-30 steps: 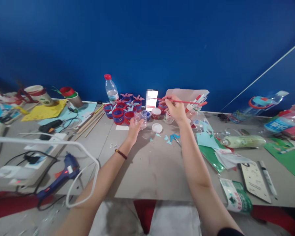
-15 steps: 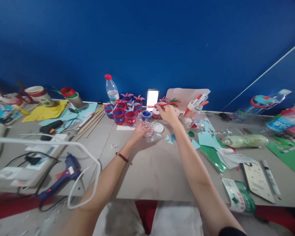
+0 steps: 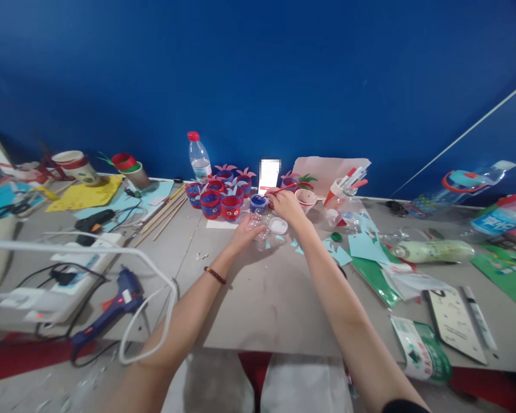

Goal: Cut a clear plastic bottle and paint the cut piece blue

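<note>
A clear plastic piece (image 3: 260, 220) is held between the thumb and fingers of the left hand (image 3: 244, 234), low over the near side of the table (image 3: 275, 298), and seems to be steadied there close to the paint. One thin red brush (image 3: 289, 187) is pinched in the fingertips of the right hand (image 3: 284, 205), slanted so that its lower end is brought to the mouth of one jar of blue paint (image 3: 258, 203); whether the paint is touched cannot be told. The hands are held apart, with one white lid (image 3: 278, 226) lying between them, probably set down flat to be out of the way. One phone (image 3: 269, 174) is stood upright behind the jar, presumably so that its screen can be seen. To the left, at least seven red-and-blue cups (image 3: 231, 208) are crowded together, though overlap prevents an exact count, and one bottle (image 3: 199, 160) with a red cap is stood behind them. Pens (image 3: 358, 174) are gathered upright in one cup, likely for easy reach; they cannot be counted. Two glue guns, one blue (image 3: 122, 303) and one black (image 3: 95, 221), are laid farther left.
</note>
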A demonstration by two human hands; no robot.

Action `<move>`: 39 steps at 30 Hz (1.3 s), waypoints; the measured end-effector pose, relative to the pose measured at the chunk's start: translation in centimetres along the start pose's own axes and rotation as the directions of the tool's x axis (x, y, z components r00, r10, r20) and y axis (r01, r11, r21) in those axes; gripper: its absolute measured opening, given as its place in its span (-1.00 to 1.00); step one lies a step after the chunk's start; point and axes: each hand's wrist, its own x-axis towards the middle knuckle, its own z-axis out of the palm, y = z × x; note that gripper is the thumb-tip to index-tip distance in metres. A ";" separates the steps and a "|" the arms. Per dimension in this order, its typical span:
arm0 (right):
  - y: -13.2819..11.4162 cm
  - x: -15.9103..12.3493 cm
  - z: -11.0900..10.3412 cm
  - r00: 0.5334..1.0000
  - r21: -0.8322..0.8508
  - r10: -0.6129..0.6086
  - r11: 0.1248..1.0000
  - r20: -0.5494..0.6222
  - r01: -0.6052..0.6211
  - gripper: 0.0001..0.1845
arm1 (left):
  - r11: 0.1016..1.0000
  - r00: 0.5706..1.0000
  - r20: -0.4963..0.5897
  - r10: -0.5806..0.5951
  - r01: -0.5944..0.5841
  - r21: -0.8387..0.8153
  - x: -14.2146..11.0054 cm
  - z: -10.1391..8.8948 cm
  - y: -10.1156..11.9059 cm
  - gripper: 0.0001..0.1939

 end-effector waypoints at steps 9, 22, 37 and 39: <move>-0.2 -0.1 -0.1 0.999 -0.065 0.003 0.998 0.035 -0.001 -0.58 | 0.999 1.000 -0.013 0.005 -0.005 -0.038 0.1 0.3 0.1 -0.51; -0.3 -0.3 0.2 0.993 0.003 0.100 0.995 -0.067 -0.100 -0.55 | 0.998 0.999 -0.019 0.035 -0.036 -0.048 0.2 0.2 -0.6 -0.57; -0.3 -0.4 -0.2 0.966 0.149 0.192 0.975 -0.170 -0.167 -0.61 | 0.999 0.999 -0.018 0.049 -0.049 -0.021 0.3 0.1 -0.4 -0.57; -0.4 -0.4 -0.2 0.967 0.158 0.202 0.971 -0.153 -0.178 -0.61 | 0.998 0.998 -0.012 0.055 -0.056 -0.023 0.3 0.0 -0.6 -0.57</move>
